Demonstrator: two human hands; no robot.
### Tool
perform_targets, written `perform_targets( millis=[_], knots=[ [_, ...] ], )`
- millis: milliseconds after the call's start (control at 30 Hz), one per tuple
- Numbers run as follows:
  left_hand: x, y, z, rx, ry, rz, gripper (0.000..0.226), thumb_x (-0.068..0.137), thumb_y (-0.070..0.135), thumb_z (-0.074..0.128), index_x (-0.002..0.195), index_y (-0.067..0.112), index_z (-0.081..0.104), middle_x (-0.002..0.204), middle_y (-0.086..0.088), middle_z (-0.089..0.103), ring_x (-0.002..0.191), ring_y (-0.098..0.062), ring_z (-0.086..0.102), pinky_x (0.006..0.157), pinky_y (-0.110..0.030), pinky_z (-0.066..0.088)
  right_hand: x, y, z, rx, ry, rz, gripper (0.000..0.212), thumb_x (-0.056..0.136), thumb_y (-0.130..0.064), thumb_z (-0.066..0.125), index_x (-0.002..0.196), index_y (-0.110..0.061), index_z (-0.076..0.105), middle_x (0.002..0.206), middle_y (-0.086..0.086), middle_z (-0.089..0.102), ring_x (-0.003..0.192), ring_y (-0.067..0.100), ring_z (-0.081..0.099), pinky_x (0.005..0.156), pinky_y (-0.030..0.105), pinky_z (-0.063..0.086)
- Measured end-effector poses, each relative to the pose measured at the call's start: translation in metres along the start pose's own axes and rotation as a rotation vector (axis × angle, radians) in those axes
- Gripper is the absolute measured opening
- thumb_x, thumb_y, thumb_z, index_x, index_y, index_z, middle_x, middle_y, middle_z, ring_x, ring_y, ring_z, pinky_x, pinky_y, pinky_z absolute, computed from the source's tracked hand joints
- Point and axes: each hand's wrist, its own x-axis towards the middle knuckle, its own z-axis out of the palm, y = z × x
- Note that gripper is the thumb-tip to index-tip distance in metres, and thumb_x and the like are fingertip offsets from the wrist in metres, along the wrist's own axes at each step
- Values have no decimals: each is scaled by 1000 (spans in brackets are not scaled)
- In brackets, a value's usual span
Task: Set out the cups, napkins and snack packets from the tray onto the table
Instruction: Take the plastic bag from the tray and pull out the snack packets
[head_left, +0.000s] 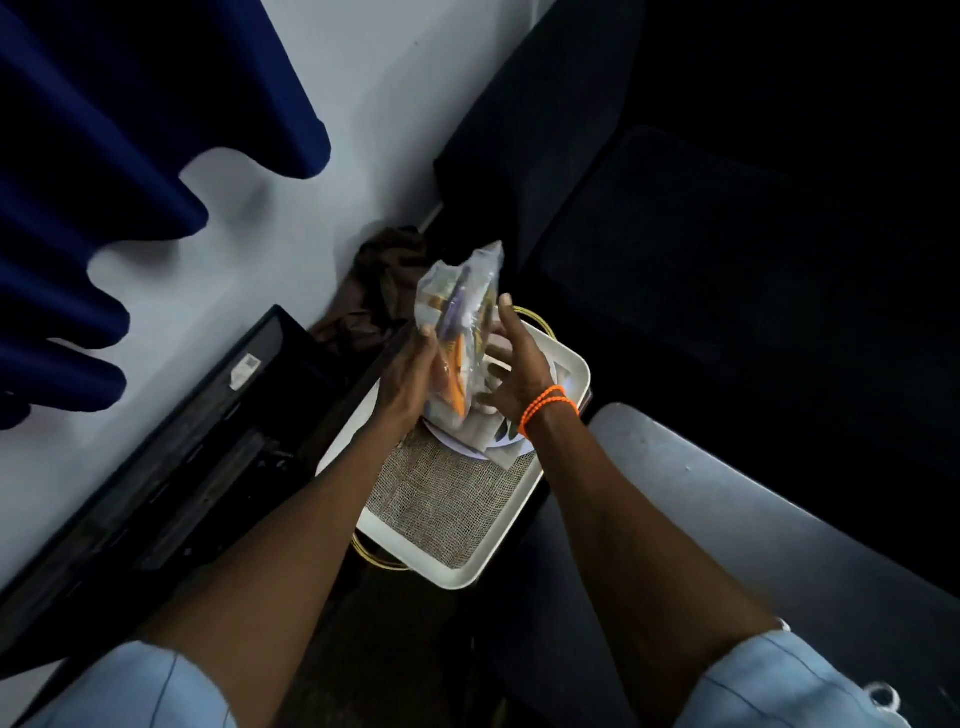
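Left hand (410, 379) grips the packet (457, 332), upright above the tray's (571, 364) far end, long axis pointing up and away; right hand (514, 374) hovers spread just beside it, fingers splayed, gripping nothing, so left carries

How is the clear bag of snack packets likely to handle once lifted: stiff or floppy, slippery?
The clear bag is probably floppy: its top crumples above the left hand. The glossy film may be slippery, so the open right hand seems poised to steady it. Likely light, held above the white tray.
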Motion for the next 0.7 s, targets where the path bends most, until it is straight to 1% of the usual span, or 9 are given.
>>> perform_targets(
  millis=[67,167,267,333,433,500,567,633,700],
  knots=[
    [-6,8,8,-167,-12,-68,71,81,89,41,118,38,73,123,9,75,119,-10,68,105,-38,53,-4,-1,1,79,-46,-39,60,78,-76,61,95,-20,72,111,7,67,98,25,65,82,41,53],
    [-14,25,17,-346,-24,-116,49,88,80,44,112,48,74,117,17,77,115,-2,70,102,-35,52,-9,1,-7,-128,38,-125,36,95,-51,56,89,-18,71,98,5,73,94,20,69,87,46,53],
    [-20,42,30,-498,-109,-159,59,102,62,43,140,21,63,140,-9,67,134,-25,60,118,-48,42,-18,7,-27,-286,125,-343,12,92,-18,69,82,-11,68,77,7,70,66,12,66,69,27,53],
    [-31,57,45,-594,-210,-162,60,106,55,35,141,12,60,136,-14,68,126,-27,65,111,-43,51,-28,4,-47,-296,182,-423,19,84,-23,80,85,-11,66,73,1,68,56,7,61,56,22,50],
    [-50,71,75,-749,-283,-203,56,107,47,32,140,8,56,131,-16,67,117,-30,66,104,-43,53,-51,-6,-78,-186,207,-330,56,69,-41,89,113,-17,64,108,3,74,91,16,73,71,38,62],
    [-66,77,95,-794,-344,-209,59,98,49,45,139,8,57,131,-16,66,115,-30,65,104,-45,52,-66,-13,-99,-29,90,-325,55,76,-29,86,123,-9,65,123,13,71,108,29,71,88,50,59],
    [-79,79,117,-778,-412,-230,64,89,55,55,134,10,61,123,-12,70,110,-27,66,96,-42,55,-86,-18,-118,107,29,-350,42,83,-14,80,120,-1,66,124,20,69,106,33,70,91,50,58],
    [-91,73,137,-726,-485,-257,59,98,55,47,135,12,63,121,-8,74,110,-27,68,92,-40,59,-109,-20,-140,128,59,-374,40,86,-6,75,122,4,63,123,21,69,104,32,71,87,45,59],
    [-105,64,157,-654,-558,-302,64,99,61,43,140,15,62,131,-10,71,121,-31,66,102,-48,55,-133,-16,-166,84,137,-366,37,88,-5,72,123,4,62,120,18,71,101,29,72,79,38,60]
  ],
)
